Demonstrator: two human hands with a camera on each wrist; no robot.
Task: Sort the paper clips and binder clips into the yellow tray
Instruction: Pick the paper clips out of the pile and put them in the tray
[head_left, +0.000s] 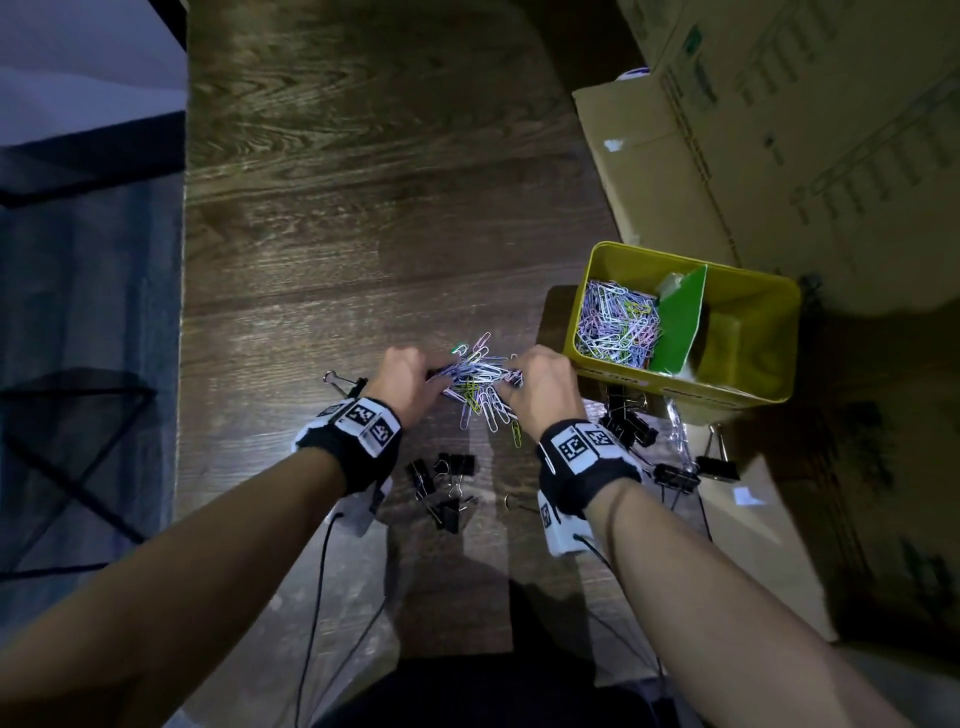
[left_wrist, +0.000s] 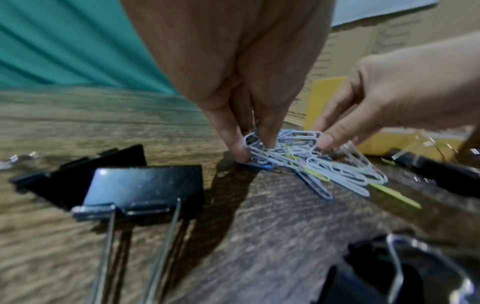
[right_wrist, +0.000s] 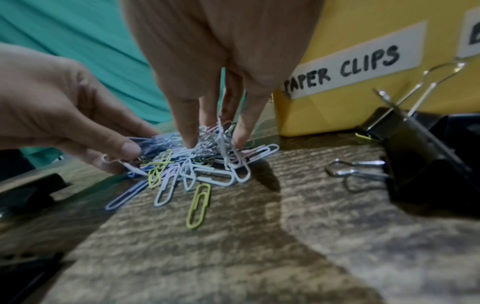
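A loose pile of pastel paper clips (head_left: 480, 382) lies on the wooden table just left of the yellow tray (head_left: 753, 332). My left hand (head_left: 441, 382) pinches clips at the pile's left side, fingertips (left_wrist: 241, 152) pressed to the table. From the right, my right hand (head_left: 506, 387) digs curled fingers (right_wrist: 188, 139) into the same paper clips (right_wrist: 197, 168). The tray's left compartment holds many paper clips (head_left: 618, 322); a green divider (head_left: 680, 322) splits it. Black binder clips (head_left: 441, 483) lie near me, with more binder clips (head_left: 628, 423) in front of the tray.
Cardboard boxes (head_left: 753, 130) stand behind and right of the tray, whose wall carries a "PAPER CLIPS" label (right_wrist: 350, 67). A large binder clip (left_wrist: 142, 185) sits by my left wrist, another large binder clip (right_wrist: 420, 160) by my right. The table's left edge (head_left: 182, 312) borders a dark floor.
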